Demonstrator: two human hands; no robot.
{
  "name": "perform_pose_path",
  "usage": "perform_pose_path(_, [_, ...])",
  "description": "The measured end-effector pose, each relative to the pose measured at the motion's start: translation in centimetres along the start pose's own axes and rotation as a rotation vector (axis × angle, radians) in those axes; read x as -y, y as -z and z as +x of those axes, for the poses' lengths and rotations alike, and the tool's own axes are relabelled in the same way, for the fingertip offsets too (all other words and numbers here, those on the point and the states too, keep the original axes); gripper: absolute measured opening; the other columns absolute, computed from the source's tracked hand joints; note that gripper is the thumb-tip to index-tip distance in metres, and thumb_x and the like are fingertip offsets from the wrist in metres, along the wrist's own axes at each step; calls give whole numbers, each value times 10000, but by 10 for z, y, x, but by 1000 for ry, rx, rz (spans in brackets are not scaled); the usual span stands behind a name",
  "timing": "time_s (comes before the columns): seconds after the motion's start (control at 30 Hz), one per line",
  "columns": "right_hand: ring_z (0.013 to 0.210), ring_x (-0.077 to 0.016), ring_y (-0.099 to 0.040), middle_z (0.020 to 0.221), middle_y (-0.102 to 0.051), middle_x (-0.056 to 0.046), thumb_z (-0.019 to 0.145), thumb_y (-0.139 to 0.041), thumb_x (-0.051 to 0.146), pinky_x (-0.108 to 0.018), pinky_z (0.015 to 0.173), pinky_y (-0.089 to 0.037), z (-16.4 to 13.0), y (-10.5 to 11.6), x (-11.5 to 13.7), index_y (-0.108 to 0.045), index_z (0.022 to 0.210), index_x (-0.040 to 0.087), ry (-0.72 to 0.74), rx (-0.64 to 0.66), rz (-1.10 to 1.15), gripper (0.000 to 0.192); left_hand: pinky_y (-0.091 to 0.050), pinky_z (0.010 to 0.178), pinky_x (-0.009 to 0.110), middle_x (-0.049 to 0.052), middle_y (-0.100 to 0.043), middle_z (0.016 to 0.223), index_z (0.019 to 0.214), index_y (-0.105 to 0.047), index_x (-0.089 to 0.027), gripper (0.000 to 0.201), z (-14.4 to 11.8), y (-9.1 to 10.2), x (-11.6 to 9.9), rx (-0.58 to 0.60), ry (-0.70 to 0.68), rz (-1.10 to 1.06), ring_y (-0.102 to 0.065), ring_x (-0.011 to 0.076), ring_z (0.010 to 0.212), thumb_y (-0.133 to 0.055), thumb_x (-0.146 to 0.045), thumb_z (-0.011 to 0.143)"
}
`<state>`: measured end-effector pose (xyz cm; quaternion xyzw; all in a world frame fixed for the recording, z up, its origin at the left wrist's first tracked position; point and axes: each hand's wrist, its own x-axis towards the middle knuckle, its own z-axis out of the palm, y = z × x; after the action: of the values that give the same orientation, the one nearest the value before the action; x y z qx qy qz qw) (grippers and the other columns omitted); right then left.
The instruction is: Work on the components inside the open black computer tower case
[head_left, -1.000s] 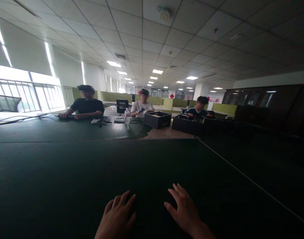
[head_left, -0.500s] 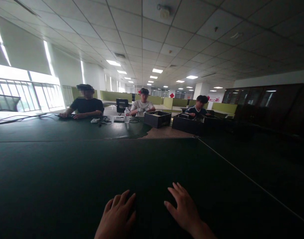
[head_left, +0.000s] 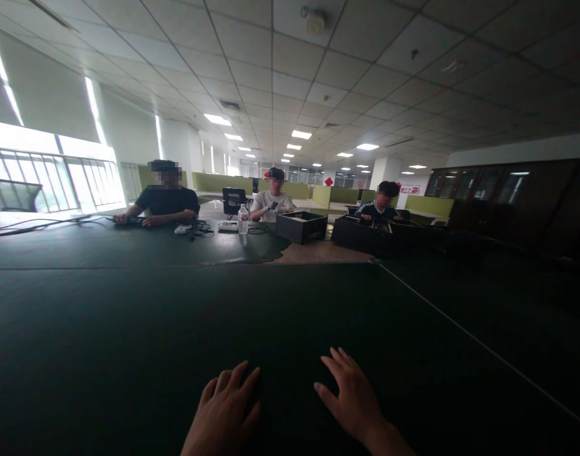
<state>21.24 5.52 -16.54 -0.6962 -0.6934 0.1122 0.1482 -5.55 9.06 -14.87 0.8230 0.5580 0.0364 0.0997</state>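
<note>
Looking left to right, we log dark cables [head_left: 47, 225] trailing over the far left of the dark green tabletop [head_left: 128, 329], which fills the near scene and reaches far across. Behind it at far left sits a person in a dark shirt [head_left: 168, 206], hands at a dark object [head_left: 135, 221] we cannot name. Next, a white device [head_left: 182, 229] and tangled black cord [head_left: 203, 229]. Near, left of centre: our left hand [head_left: 225, 404], released, palm down over the tabletop, fingers slightly apart. Far centre, we note an upright clear bottle [head_left: 243, 220], a person in a white shirt [head_left: 274, 201], and a black open-topped box [head_left: 303, 231]. Near, right of centre: our right hand [head_left: 351, 392], also released, thumb and fingers spread; we cannot tell whether either palm presses the tabletop. Far right, a person in a dark top [head_left: 376, 210] has hands at another dark box [head_left: 360, 237]. From near that box, a pale seam [head_left: 452, 316] runs to the near right; dark cabinets [head_left: 503, 193] stand along the far right.
</note>
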Motion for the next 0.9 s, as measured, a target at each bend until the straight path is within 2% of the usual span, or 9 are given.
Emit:
perform_pose_path(0.27, [1358, -224, -235, 1443, -352, -60, 845, -401, 577, -390, 1106, -217, 1, -2, 2, -463, 1353, 205, -9, -11, -16, 633, -270, 1065, 494, 70, -368, 1453, 1370, -394, -294, 577, 3, -5, 3, -27, -13, 14, -357, 290, 1297, -393, -478, 823])
perform_pose_path(0.9, [1359, -234, -230, 1448, -344, -66, 847, -401, 580, -402, 1101, -227, 0, 4, 4, -445, 1364, 201, -18, 15, 1, 643, -255, 1077, 486, 79, -355, 1460, 1371, -395, -277, 582, -2, 4, -3, -2, -1, 0, -351, 284, 1307, -380, -484, 827])
